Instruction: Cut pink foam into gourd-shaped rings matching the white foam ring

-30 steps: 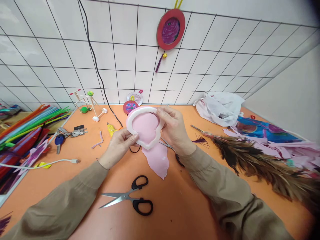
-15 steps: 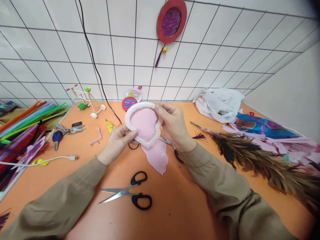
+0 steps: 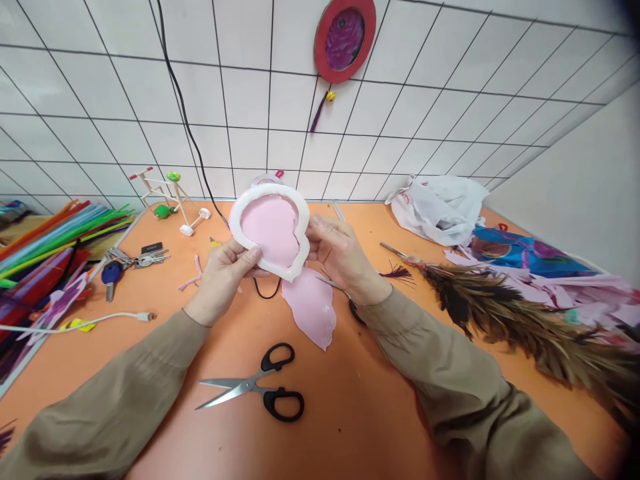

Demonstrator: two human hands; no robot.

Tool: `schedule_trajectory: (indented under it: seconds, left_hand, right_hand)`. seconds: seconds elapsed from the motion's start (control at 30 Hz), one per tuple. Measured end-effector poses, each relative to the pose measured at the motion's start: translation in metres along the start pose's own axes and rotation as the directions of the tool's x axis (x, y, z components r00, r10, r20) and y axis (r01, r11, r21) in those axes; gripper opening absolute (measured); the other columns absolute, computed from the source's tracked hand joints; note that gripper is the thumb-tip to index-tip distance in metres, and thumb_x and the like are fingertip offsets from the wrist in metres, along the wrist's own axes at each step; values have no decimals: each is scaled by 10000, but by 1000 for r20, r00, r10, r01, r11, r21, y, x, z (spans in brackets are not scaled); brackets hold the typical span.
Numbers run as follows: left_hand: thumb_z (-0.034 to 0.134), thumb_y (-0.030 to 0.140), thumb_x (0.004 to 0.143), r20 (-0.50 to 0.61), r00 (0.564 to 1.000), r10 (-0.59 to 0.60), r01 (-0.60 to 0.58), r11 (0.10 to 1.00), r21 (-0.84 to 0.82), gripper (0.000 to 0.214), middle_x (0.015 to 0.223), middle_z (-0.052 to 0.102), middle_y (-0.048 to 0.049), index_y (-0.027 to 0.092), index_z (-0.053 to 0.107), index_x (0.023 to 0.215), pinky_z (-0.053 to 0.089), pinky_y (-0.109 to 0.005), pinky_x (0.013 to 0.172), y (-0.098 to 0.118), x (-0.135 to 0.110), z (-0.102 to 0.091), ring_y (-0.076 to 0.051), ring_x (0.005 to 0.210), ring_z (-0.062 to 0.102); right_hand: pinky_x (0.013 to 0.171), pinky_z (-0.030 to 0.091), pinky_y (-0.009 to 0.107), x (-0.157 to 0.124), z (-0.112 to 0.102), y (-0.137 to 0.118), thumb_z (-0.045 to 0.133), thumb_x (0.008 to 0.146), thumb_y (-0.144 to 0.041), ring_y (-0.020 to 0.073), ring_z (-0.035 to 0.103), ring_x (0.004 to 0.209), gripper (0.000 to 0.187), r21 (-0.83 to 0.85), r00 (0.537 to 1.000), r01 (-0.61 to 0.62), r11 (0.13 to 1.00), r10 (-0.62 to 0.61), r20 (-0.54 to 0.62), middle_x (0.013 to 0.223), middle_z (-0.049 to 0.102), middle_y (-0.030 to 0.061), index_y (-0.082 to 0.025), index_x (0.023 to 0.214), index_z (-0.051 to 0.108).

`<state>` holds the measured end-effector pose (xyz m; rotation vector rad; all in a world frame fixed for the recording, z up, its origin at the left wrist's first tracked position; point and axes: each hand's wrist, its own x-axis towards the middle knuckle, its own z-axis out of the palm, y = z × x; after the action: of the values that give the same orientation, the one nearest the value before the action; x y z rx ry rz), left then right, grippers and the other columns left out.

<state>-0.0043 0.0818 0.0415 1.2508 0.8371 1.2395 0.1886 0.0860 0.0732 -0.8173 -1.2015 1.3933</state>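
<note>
White frame [image 3: 302, 212]: held up over the far-middle of the table [image 3: 360, 407], tilted, between both hands.
Pink backing [image 3: 269, 230]: behind the frame, fills its opening, sliver sticks out past the left rim.
Done so far: frame and backing look put together, my read; glued or just pressed, can't tell.
Left over: pink sliver seems untrimmed, inner edge of the frame a bit rough; rest unclear.
Left hand [image 3: 220, 277]: pinching frame and backing at near-left rim, thumb on front, fingers behind, no gap.
Right hand [image 3: 343, 259]: half curled at right rim, thumb and fingertips close in; gripping or only touching, can't tell.
Pink sheet [image 3: 311, 310]: loose on table, near side of the frame, wavy edge.
Scissors [image 3: 247, 385]: near, flat on table, blades apart, pointing left, no hand on them.
</note>
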Motion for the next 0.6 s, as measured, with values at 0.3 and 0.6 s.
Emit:
schedule_trajectory:
  seconds: [0.3, 0.6]
  left_hand:
    - [748, 360, 778, -22, 999, 26, -26, 1000, 5, 232, 803, 763, -55, 138, 731, 844, 608, -254, 651, 0, 1, -1, -179, 730, 723]
    - [758, 381, 764, -7, 1000, 4, -4, 1000, -8, 260, 817, 767, -62, 140, 724, 856, 604, -258, 649, -1, 1, 0, -186, 740, 724]
  right_hand:
    - [615, 573, 319, -5, 2, -2, 771, 675, -341, 167, 660, 665, 211, -166, 998, 51, 985, -57, -30, 738, 701, 22, -164, 755, 690]
    - [571, 573, 298, -3, 0, 0, 768, 683, -337, 151, 647, 623, 190, -207, 995, 69, 976, -81, -53, 699, 681, 5, -164, 726, 703]
